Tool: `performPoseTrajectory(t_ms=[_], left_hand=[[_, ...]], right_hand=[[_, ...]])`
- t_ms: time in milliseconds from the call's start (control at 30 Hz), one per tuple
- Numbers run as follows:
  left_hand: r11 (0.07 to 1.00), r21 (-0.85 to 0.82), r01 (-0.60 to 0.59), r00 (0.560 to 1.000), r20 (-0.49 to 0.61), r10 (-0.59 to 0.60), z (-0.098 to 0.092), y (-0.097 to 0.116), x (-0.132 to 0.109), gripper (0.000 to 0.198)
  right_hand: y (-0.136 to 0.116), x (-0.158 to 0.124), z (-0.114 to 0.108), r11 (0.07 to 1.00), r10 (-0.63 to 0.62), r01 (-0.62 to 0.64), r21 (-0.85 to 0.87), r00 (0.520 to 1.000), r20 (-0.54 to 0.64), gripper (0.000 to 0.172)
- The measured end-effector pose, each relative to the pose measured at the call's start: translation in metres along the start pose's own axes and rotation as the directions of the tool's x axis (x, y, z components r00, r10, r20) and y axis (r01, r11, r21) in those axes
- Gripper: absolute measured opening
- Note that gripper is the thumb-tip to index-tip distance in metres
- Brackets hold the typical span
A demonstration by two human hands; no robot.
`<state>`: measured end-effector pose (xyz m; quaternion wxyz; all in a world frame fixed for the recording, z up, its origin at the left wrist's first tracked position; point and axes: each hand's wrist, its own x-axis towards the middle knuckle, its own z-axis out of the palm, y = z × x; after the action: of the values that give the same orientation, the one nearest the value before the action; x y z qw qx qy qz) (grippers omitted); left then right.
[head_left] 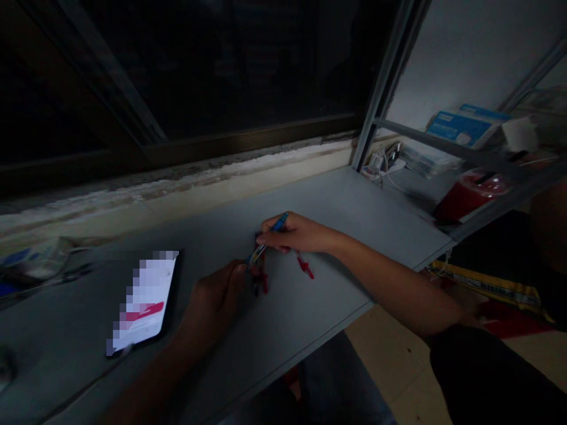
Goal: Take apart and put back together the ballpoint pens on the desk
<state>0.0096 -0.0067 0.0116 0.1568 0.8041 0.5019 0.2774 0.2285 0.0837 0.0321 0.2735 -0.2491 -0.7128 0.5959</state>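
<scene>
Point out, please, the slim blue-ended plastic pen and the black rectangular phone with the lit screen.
Slim blue-ended plastic pen (280, 222), head view: its blue upper end.
Black rectangular phone (152, 295), head view: its lit screen.

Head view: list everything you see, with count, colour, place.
Table: one, grey, centre.
Pen: one, partly blue, centre.
Small pieces: two or more, red, table.
Phone: one, dark-edged, left.
Window: one, dark, behind.
Rack: one, grey, right.
Boxes: two, mostly blue, rack.
Glossy item: one, red, rack.
Strip: one, yellow, right.
Clutter: uncountable, blue and white, left.
Left hand: one, bare, pen's lower end.
Right hand: one, bare, pen's upper part.
Sleeve: one, black, lower right.
</scene>
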Motion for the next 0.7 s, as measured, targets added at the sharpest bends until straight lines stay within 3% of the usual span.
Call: performPoseTrajectory(t_ms=[200, 300, 400, 567, 700], left_hand=[[0.995, -0.012, 0.100, 0.995, -0.014, -0.100, 0.000, -0.004, 0.002, 0.044], [0.995, -0.004, 0.095, 0.995, 0.016, -0.095, 0.001, -0.006, 0.002, 0.046], [0.996, -0.010, 0.086, 0.996, 0.026, -0.086, 0.001, -0.006, 0.002, 0.045], [0.998, -0.003, 0.069, 0.998, 0.012, -0.069, 0.000, -0.009, 0.003, 0.044], [0.997, 0.000, 0.078, 0.997, 0.017, -0.078, -0.001, -0.011, 0.004, 0.044]], right_hand=[[0.001, 0.001, -0.014, 0.998, 0.010, -0.013, -0.067, 0.998, -0.056, 0.037], [0.000, 0.001, -0.015, 0.997, -0.006, 0.000, -0.073, 0.997, -0.076, 0.023], [0.000, 0.001, -0.015, 0.999, -0.051, 0.052, 0.007, 0.992, -0.118, 0.037], [0.006, 0.004, -0.022, 0.999, 0.016, -0.021, -0.030, 0.984, -0.179, 0.027], [0.005, 0.005, -0.027, 0.997, -0.066, 0.070, 0.023, 0.988, -0.139, 0.028]])
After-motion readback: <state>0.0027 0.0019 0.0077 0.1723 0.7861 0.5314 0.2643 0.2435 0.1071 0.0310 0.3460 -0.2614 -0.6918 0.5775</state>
